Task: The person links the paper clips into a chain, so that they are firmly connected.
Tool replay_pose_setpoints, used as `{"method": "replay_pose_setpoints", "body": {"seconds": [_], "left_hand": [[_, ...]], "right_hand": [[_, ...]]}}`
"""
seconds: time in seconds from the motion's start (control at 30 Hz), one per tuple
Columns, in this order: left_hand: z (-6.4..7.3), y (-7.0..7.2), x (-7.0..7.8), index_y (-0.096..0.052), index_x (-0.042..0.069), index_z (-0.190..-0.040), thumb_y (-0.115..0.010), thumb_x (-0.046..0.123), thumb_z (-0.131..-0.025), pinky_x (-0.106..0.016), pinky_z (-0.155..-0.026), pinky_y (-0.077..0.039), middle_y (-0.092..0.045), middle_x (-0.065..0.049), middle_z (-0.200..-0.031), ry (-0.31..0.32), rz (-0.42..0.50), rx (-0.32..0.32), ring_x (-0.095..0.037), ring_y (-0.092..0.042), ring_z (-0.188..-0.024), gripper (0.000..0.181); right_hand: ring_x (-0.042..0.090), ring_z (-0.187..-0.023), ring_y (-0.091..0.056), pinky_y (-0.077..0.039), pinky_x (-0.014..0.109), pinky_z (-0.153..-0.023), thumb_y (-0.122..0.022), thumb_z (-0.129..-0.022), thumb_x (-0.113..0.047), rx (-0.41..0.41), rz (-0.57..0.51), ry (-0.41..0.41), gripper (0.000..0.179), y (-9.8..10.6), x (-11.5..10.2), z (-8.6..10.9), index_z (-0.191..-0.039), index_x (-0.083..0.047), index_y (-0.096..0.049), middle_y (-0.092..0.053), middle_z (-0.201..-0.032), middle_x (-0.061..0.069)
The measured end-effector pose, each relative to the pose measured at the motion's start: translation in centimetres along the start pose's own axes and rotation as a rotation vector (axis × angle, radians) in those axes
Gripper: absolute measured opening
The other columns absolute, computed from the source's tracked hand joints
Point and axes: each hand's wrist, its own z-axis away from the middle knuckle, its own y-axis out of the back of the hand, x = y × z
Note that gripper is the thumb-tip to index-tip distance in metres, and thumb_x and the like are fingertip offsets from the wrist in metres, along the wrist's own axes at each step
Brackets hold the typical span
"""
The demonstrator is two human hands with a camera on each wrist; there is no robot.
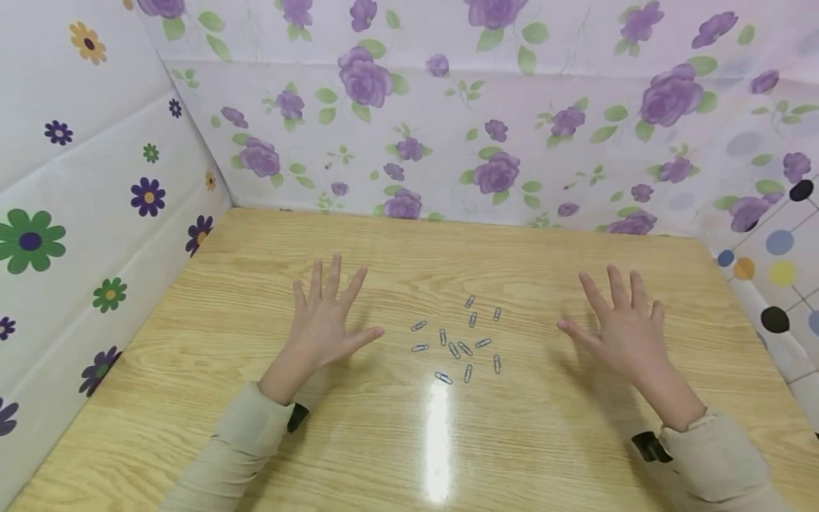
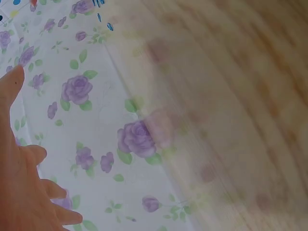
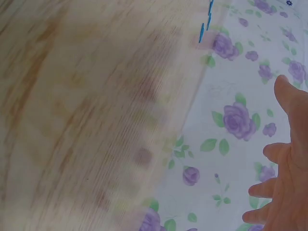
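Observation:
Several blue paper clips [image 1: 465, 349] lie scattered on the wooden table, between the two hands. My left hand [image 1: 324, 321] is to their left with its fingers spread and straight, thumb pointing toward the clips. On the other side, my right hand [image 1: 623, 333] spreads its fingers the same way, holding nothing. In the left wrist view, the left hand [image 2: 24, 163] shows at the left edge, with some clips [image 2: 109, 27] at the top. The right wrist view has the right hand [image 3: 284, 159] at its right edge and a few clips [image 3: 201, 32] near the top.
The wood-grain table [image 1: 358, 455] fills the foreground and carries a bright light reflection. Behind it stands a cloth with purple roses [image 1: 435, 128]. A white cloth with coloured daisies [image 1: 83, 185] borders the left side, and a dotted cloth [image 1: 780, 284] the right.

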Motion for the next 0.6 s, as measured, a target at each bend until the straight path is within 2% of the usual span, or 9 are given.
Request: {"method": "replay_pose_setpoints", "body": {"seconds": [0.17,0.3,0.47,0.6], "left_hand": [[-0.1,0.0,0.1,-0.007,0.024,-0.147,-0.044,0.073,-0.076,-0.069,-0.097,-0.001,0.021,-0.011,-0.148,-0.008,0.000,-0.003,-0.043,0.011,-0.133,0.095],[-0.4,0.0,0.2,-0.010,0.022,-0.147,-0.046,0.072,-0.076,-0.068,-0.098,-0.005,0.011,-0.015,-0.150,-0.042,-0.001,0.011,-0.042,0.009,-0.134,0.094],[-1.4,-0.1,0.8,-0.020,0.018,-0.146,-0.052,0.068,-0.076,-0.067,-0.099,-0.009,-0.007,-0.019,-0.150,-0.117,0.011,0.033,-0.041,0.000,-0.135,0.091],[-2.3,-0.4,1.1,-0.023,0.017,-0.145,-0.053,0.067,-0.076,-0.066,-0.098,-0.015,-0.013,-0.018,-0.149,-0.167,-0.023,0.008,-0.041,-0.009,-0.134,0.090]], "right_hand": [[0.048,-0.132,0.003,-0.011,0.076,-0.085,-0.049,-0.082,-0.063,-0.001,0.006,0.007,0.084,0.0,-0.1,0.0,-0.147,-0.021,-0.016,-0.006,-0.147,0.025],[0.050,-0.131,-0.003,-0.016,0.074,-0.085,-0.051,-0.082,-0.061,-0.009,0.014,0.050,0.084,-0.1,-0.2,-0.2,-0.146,-0.018,-0.018,-0.011,-0.146,0.026],[0.051,-0.128,-0.013,-0.023,0.072,-0.085,-0.054,-0.082,-0.058,-0.040,-0.005,0.123,0.082,-0.3,-1.0,-0.6,-0.144,-0.013,-0.025,-0.020,-0.142,0.028],[0.050,-0.128,-0.016,-0.023,0.071,-0.086,-0.058,-0.081,-0.055,-0.066,-0.029,0.154,0.081,-0.6,-1.7,-1.1,-0.143,-0.011,-0.028,-0.022,-0.142,0.028]]}}
